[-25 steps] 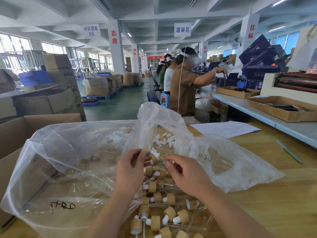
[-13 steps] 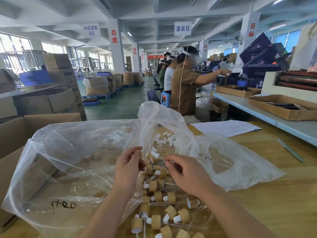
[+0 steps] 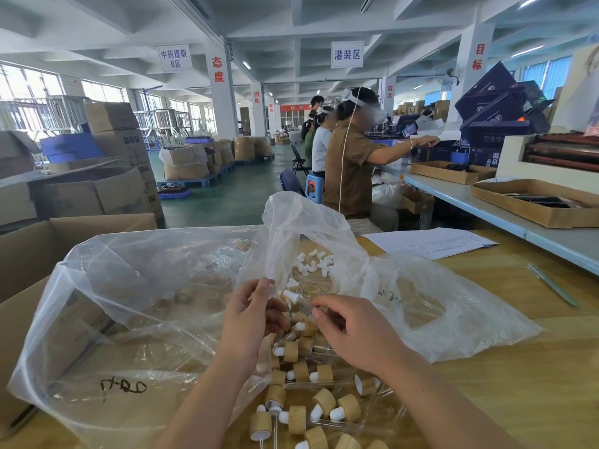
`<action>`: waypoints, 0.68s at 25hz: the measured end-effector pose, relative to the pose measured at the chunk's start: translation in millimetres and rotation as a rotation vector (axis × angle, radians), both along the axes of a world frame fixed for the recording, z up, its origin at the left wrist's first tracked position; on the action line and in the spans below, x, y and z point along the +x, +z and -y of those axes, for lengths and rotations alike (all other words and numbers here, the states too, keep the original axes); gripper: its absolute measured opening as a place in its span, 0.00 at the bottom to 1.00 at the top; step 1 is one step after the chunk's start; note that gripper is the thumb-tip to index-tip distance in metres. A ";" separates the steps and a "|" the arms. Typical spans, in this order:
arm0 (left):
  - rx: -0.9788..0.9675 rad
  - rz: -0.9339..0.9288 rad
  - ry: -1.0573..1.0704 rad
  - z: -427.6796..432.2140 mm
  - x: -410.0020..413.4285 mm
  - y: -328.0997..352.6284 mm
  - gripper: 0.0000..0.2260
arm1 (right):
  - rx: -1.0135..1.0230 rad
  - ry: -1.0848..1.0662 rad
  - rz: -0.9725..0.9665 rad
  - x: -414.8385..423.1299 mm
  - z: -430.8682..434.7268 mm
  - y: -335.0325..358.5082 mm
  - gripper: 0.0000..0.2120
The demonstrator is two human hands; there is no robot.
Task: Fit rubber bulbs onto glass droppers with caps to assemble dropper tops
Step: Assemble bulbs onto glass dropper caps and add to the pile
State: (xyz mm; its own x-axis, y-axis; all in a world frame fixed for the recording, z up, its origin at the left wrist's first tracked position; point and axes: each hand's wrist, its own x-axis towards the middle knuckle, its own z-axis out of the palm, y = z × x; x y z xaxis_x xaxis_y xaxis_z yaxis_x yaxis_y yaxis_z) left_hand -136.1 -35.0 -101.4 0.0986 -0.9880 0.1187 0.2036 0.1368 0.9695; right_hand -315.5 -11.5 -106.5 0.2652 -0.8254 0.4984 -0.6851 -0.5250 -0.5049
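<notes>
Across the wooden table (image 3: pixel 518 384), two crumpled clear plastic bags (image 3: pixel 129 319). Between them, toward the near edge, a heap of finished dropper tops (image 3: pixel 324 406) with bamboo caps and white bulbs. Farther back, loose rubber bulbs (image 3: pixel 316 262) in a bag mouth. Above the heap, left hand (image 3: pixel 252 319) pinching a small round cap (image 3: pixel 270 290); right hand (image 3: pixel 353 332) pinching a glass dropper (image 3: pixel 291 295), white bulb end just beside that cap.
</notes>
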 end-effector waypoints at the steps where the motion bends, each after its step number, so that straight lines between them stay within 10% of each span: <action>1: -0.003 0.004 -0.011 0.1 0.4 -0.4 0.10 | -0.001 0.005 -0.001 0.4 -0.1 0.2 0.12; 17: -0.108 0.138 -0.211 -10.6 -4.2 -0.9 0.14 | -0.001 0.029 -0.003 2.2 -0.4 -0.9 0.11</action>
State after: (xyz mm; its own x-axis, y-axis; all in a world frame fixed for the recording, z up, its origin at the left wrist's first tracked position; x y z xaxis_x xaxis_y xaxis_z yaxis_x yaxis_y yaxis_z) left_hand -140.3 -24.4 -102.3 -0.1323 -0.9658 0.2229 0.1056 0.2099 0.9720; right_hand -313.3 -11.1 -107.4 0.2908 -0.8168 0.4982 -0.6708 -0.5454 -0.5026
